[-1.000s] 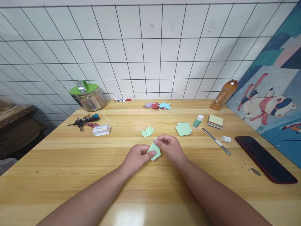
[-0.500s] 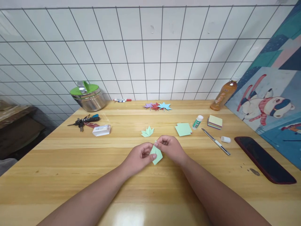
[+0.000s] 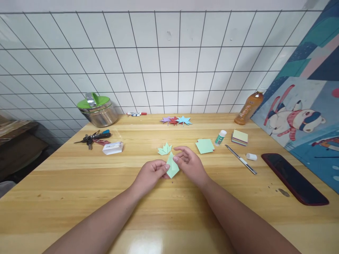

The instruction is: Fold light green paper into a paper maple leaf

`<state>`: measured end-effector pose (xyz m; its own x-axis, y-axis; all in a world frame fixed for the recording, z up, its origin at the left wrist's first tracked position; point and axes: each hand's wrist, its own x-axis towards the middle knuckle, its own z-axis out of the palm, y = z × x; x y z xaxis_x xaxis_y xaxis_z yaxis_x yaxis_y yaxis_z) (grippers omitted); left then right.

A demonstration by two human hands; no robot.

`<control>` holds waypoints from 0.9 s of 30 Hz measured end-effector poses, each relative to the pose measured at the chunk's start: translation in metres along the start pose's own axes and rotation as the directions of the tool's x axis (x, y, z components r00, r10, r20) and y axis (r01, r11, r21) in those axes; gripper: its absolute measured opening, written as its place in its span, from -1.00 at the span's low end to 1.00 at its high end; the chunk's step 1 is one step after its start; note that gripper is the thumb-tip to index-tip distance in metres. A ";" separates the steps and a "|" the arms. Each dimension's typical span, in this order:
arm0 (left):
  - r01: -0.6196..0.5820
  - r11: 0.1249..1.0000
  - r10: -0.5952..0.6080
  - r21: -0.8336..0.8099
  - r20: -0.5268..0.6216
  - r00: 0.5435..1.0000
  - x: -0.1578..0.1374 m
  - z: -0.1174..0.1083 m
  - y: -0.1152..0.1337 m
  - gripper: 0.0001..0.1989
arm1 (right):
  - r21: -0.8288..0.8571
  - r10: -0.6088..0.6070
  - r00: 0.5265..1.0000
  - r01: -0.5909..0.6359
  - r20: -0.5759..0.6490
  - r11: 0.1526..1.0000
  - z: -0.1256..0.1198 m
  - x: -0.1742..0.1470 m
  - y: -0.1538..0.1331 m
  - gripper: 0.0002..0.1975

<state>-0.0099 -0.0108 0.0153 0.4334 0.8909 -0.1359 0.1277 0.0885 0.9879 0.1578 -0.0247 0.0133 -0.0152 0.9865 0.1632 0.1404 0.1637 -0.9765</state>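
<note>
A light green folded paper [image 3: 173, 168], shaped like a kite with its narrow point upward, stands just above the wooden table. My left hand [image 3: 148, 175] pinches it at its left edge, thumb in front. On the other side, my right hand [image 3: 192, 165] has its fingers apart and curved, with the thumb tip close to the paper's right edge; whether it touches I cannot tell. Just beyond lies a green folded leaf piece [image 3: 165, 149] with several points. A stack of square green paper [image 3: 205, 146] rests to the right.
Purple, red [image 3: 174, 120] and blue paper leaves [image 3: 184, 120] lie near the wall. Right: glue stick [image 3: 220, 138], its cap [image 3: 251, 156], craft knife [image 3: 241, 159], coloured paper pad [image 3: 239, 137], phone [image 3: 295, 179], bottle [image 3: 249, 108]. Left: keys [image 3: 91, 138], small white box [image 3: 112, 148], steel pot [image 3: 102, 113].
My right hand has loosened from the paper's top corner and its fingers have spread. The paper now shows a longer, narrower upper point. My left hand still pinches it.
</note>
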 end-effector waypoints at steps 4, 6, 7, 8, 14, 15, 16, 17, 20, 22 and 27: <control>0.019 0.991 -0.031 -0.132 -0.091 0.995 0.002 -0.007 0.002 -0.74 | -0.239 -0.222 0.966 0.248 0.130 0.939 -0.007 -0.006 -0.006 -0.66; 0.028 0.982 -0.044 -0.185 -0.087 0.995 0.002 -0.009 0.002 -0.74 | -0.360 -0.354 0.903 0.423 0.243 0.831 -0.009 -0.006 -0.005 -0.66; 0.031 0.978 -0.049 -0.207 -0.080 0.996 0.002 -0.010 0.003 -0.75 | -0.395 -0.401 0.869 0.491 0.291 0.777 -0.009 -0.005 -0.005 -0.66; 0.036 0.974 -0.055 -0.225 -0.075 0.996 0.002 -0.010 0.003 -0.75 | -0.416 -0.434 0.841 0.538 0.322 0.733 -0.009 -0.004 -0.003 -0.66; 0.099 0.959 -0.101 -0.267 0.009 0.995 -0.002 -0.008 0.005 -0.74 | -0.442 -0.524 0.794 0.608 0.309 0.660 -0.008 0.003 0.004 -0.75; 0.107 0.961 -0.106 -0.253 0.015 0.994 -0.002 -0.008 0.005 -0.73 | -0.444 -0.528 0.793 0.608 0.303 0.658 -0.009 0.003 0.004 -0.78; 0.104 0.966 -0.104 -0.235 0.011 0.994 -0.001 -0.008 0.005 -0.73 | -0.445 -0.529 0.795 0.605 0.296 0.660 -0.009 0.003 0.005 -0.80; 0.091 0.973 -0.093 -0.213 0.000 0.996 -0.001 -0.008 0.005 -0.73 | -0.444 -0.528 0.798 0.601 0.289 0.664 -0.009 0.003 0.005 -0.83; 0.047 0.988 -0.051 -0.146 -0.027 0.998 0.000 -0.008 0.003 -0.72 | -0.420 -0.525 0.808 0.588 0.268 0.691 -0.009 0.003 0.006 -0.90; 0.042 0.992 -0.045 -0.119 -0.023 0.999 0.001 -0.008 0.002 -0.71 | -0.383 -0.500 0.834 0.552 0.234 0.741 -0.009 0.003 0.006 -0.92; 0.008 0.996 -0.006 -0.084 0.019 1.000 0.000 -0.007 0.001 -0.70 | -0.209 -0.291 0.952 0.305 0.094 0.929 -0.003 0.002 0.004 -0.96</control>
<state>-0.0161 -0.0080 0.0169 0.4492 0.8818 -0.1436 0.0561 0.1326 0.9896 0.1609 -0.0225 0.0098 -0.1483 0.8922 0.4266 0.3324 0.4512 -0.8282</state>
